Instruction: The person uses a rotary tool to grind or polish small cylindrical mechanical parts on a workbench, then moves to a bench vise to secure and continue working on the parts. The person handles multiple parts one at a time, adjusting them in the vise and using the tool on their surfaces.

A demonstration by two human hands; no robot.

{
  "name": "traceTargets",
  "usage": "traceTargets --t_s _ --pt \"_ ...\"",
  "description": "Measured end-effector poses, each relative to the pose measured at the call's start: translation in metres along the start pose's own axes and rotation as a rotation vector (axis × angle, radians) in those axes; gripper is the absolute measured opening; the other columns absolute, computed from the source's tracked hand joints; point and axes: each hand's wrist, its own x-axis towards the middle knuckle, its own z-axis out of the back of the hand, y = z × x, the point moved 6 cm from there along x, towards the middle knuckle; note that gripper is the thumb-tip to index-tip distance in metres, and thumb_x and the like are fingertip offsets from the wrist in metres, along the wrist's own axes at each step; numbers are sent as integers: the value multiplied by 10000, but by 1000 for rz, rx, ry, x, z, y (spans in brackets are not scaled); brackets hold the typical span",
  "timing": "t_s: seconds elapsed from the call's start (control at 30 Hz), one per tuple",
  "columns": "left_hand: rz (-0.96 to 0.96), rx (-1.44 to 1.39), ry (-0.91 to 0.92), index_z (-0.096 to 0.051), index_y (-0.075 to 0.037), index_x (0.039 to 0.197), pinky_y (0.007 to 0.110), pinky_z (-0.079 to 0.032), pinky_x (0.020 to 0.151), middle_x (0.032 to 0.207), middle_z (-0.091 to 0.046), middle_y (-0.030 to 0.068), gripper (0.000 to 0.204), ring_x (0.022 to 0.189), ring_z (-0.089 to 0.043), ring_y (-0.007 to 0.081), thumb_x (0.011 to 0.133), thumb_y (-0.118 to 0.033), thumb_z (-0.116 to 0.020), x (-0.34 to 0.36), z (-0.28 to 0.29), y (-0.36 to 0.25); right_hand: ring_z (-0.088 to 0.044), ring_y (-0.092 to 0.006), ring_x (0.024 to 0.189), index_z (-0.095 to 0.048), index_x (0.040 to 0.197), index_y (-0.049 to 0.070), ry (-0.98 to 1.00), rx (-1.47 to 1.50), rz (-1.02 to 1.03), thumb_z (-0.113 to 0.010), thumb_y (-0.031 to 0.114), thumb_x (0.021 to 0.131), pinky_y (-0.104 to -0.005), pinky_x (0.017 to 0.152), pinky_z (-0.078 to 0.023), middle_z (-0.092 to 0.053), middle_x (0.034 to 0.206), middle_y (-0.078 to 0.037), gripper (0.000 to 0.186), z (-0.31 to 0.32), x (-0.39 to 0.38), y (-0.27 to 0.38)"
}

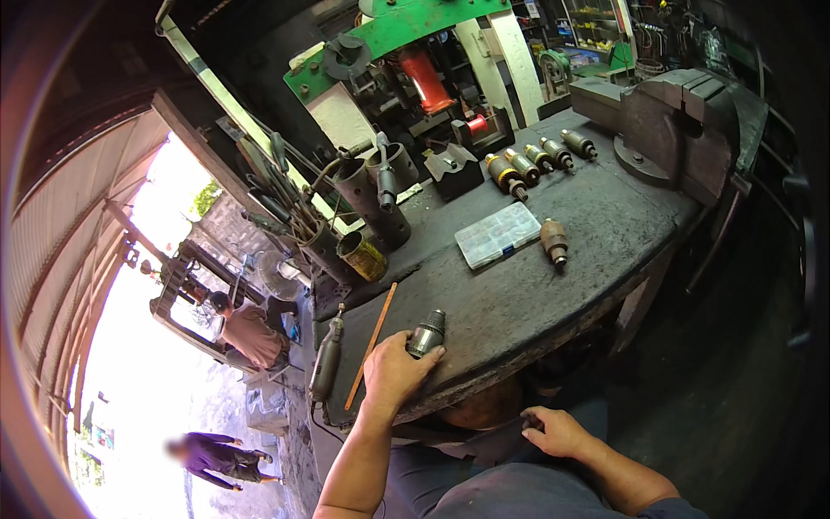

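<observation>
My left hand (396,370) is closed around the lower part of a shiny metal drill chuck (427,332), which stands on the dark workbench near its front edge. The chuck's upper part is ridged. Low over my lap, my right hand (560,432) is curled, with a small dark thing (533,423) at its fingertips that I cannot make out. Left of my left hand lie a thin orange-brown strip (373,344) and a grey rotary tool (327,359) with a cord.
Beyond my hands lie a clear compartment box (497,233), a brownish motor armature (554,242) and several more armatures (524,164) in a row. A large vise (683,130) stands at the right, a green press frame (406,35) behind. Upright tubes (363,195) hold tools. Two people (252,333) are outside.
</observation>
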Motion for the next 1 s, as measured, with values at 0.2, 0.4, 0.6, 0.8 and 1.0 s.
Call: traceTargets --t_s 0.2,0.4,0.6,0.8,1.0 --pt "-2 15 7 -821 -87 1327 510 -575 1061 1219 -831 201 692 1205 -774 399 894 -625 -866 1 -2 2 -814 -352 1126 -720 1429 -3 5 9 4 -795 234 1019 -445 1019 -633 -841 1220 -180 479 -3 0 -3" --pt "-25 25 -54 -847 -106 1301 504 -608 1015 1151 -854 189 673 1127 -808 389 859 -611 -904 0 -1 2 -811 -356 1173 -705 1464 3 58 6 19 -804 265 1021 -441 1044 -630 -839 1251 -192 524 0 -2 14" --pt "-34 18 -48 -834 -81 1294 510 -595 1018 1158 -841 202 674 1146 -793 404 884 -614 -881 0 -1 0 -650 -395 1497 -369 1779 57 149 348 344 -867 326 1004 -459 1223 -548 -548 1711 -287 960 9 -18 99" --pt "-84 0 22 -801 -84 1362 501 -574 1065 1250 -814 192 624 1223 -754 410 906 -502 -879 1 -1 0 -461 -451 1653 -250 1811 22 105 400 929 -951 270 935 -472 1339 -418 -385 1811 -305 1149 38 -13 179" --pt "-593 46 -15 -760 -129 1445 511 -464 1245 1493 -712 159 590 1457 -610 394 859 -59 -770 12 11 -5 -588 -431 1535 -314 1752 -65 134 175 698 -904 249 952 -483 1273 -498 -451 1746 -317 1043 25 -9 145"
